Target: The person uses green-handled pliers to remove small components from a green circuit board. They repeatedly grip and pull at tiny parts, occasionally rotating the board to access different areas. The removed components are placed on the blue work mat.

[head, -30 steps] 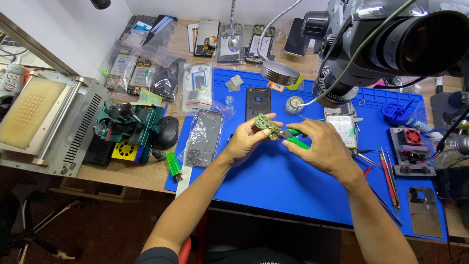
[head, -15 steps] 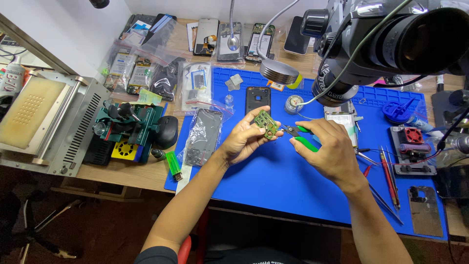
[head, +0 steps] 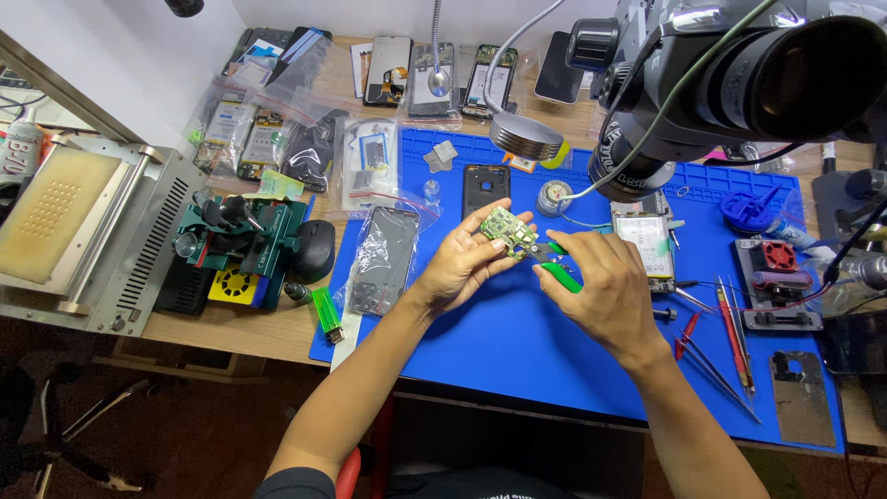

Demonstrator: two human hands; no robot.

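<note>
My left hand (head: 459,263) holds a small green circuit board (head: 505,228) by its edges, tilted up above the blue work mat (head: 499,342). My right hand (head: 605,291) grips a green-handled cutter (head: 557,271), and its metal tip touches the right edge of the board. A black phone back cover (head: 486,189) lies on the mat just beyond the board. An opened phone body (head: 642,242) lies right of my right hand.
A microscope head (head: 739,83) hangs over the right side. Red-handled tools and tweezers (head: 730,337) lie at right, with a small red fan unit (head: 778,257). Bagged phone parts (head: 381,259), a green clamp jig (head: 248,242), a lighter (head: 327,312) and a grey heating machine (head: 65,236) sit left.
Both hands have stayed close together over the mat. The board has tipped a little and the cutter's tip has come back against its right edge.
</note>
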